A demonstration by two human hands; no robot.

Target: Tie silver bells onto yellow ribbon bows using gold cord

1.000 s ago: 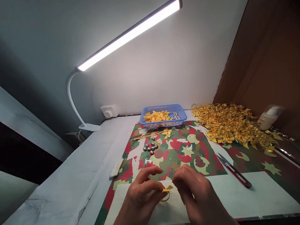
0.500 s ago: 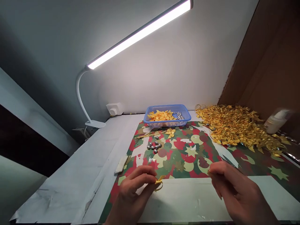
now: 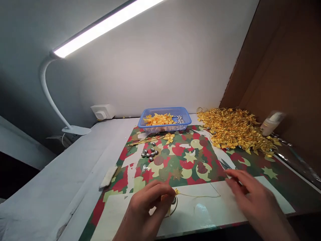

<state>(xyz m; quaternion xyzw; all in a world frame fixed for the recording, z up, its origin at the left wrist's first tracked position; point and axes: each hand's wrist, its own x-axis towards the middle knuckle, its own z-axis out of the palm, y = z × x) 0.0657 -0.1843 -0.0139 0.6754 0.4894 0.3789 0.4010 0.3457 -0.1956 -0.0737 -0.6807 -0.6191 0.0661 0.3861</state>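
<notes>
My left hand (image 3: 147, 209) pinches a small yellow ribbon bow (image 3: 176, 191) over the white board (image 3: 195, 214). Just below the fingertips show a silver bell (image 3: 174, 201) and a loop of gold cord (image 3: 176, 208); the fingers hide part of them. A thin cord end (image 3: 200, 196) runs right from the bow, its tip free. My right hand (image 3: 253, 194) hovers at the board's right side, fingers loosely bent and apart, with nothing visible in them. Beyond its fingertips lie the blades of scissors (image 3: 225, 164), whose handles are hidden behind the hand.
A blue basket (image 3: 164, 128) holds yellow bows and silver bells. Loose bells (image 3: 150, 154), cords (image 3: 144, 140) and a bow (image 3: 169, 137) lie before it. Back right rises a heap of gold bows (image 3: 235, 130), beside a white bottle (image 3: 271, 124). A lamp (image 3: 47, 87) stands left.
The view has swung right. My right hand has let go of the cord end, which now trails free, and has come near the scissors. My left hand keeps its pinch on the bow.
</notes>
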